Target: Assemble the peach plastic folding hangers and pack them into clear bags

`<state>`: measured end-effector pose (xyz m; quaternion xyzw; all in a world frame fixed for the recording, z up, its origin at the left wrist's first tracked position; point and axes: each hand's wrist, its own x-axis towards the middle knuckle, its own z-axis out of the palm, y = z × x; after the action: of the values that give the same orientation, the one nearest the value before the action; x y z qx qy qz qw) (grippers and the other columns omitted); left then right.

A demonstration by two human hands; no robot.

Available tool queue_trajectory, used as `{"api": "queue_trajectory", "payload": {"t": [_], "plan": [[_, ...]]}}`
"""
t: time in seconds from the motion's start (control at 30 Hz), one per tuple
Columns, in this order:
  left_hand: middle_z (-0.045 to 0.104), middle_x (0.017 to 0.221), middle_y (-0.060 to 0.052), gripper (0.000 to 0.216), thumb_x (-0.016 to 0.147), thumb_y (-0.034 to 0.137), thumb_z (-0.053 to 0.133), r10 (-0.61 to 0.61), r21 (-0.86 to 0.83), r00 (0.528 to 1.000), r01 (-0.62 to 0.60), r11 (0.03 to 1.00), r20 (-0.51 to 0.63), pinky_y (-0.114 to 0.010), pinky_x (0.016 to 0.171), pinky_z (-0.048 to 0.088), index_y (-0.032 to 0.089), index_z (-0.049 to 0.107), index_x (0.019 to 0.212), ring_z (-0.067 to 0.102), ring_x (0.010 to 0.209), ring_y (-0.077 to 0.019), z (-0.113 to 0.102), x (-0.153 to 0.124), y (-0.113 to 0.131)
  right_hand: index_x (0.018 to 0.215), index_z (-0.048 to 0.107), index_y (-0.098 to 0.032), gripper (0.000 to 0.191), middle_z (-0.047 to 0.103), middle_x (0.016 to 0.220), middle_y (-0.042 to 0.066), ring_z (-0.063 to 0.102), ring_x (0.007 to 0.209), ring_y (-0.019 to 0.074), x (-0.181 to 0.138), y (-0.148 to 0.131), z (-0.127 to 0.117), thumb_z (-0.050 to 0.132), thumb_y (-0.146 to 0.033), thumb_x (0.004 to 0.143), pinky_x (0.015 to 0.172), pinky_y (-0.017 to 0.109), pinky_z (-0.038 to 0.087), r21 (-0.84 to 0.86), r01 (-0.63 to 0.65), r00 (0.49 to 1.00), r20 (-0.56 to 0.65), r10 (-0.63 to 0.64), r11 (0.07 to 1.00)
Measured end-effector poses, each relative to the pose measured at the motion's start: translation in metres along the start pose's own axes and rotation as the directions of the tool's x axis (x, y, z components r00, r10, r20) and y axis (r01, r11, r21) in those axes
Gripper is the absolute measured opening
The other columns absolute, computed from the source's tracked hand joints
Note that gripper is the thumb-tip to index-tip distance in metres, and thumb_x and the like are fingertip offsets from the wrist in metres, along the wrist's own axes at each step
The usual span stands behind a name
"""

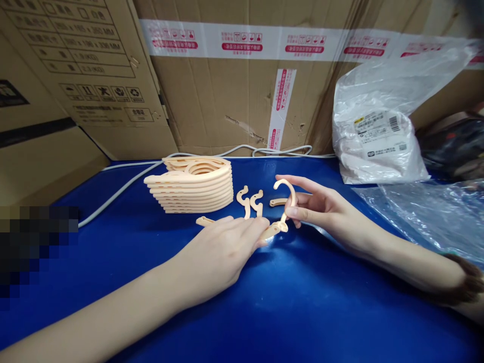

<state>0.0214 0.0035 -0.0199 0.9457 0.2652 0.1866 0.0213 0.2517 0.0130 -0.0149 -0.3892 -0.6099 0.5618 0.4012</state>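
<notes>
My right hand (321, 204) pinches a cream plastic hanger hook (293, 194), which stands upright with its curve at the top. The foot of the hook meets the end of a flat cream hanger arm (270, 232); I cannot tell if they are joined. Over that arm my left hand (230, 244) is closed, palm down, hiding its middle. A cream end piece (204, 221) shows beyond my left knuckles, perhaps part of the same arm. Just behind the hands lie two loose hooks (243, 199) and a short cream piece (278, 202).
A neat stack of cream hanger parts (192, 184) stands left of the loose hooks on the blue table (264, 312). Cardboard boxes (227, 101) wall the back and left. A white cable (124, 186) runs behind. At right are a white plastic parcel (378, 146) and clear plastic film (427, 212).
</notes>
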Motion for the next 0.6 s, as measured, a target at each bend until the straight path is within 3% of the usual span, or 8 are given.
{"api": "queue_trajectory", "payload": {"t": [0.6], "plan": [[0.063,0.078,-0.003,0.015,0.097,0.011,0.039,0.052,0.198,0.999,-0.054,0.979,0.017,-0.031,0.056,0.040,0.015,0.053,0.101,0.059,0.063,-0.0210,0.0055,-0.0010,-0.0019,0.138,0.044,-0.022,0.058,0.062,0.080,-0.003,0.057,0.074,0.0133,-0.0016,-0.0025,0.0012,0.065,-0.024,0.085,0.072,0.031,0.047,-0.152,0.082,0.996,-0.027,-0.087,0.985]]}}
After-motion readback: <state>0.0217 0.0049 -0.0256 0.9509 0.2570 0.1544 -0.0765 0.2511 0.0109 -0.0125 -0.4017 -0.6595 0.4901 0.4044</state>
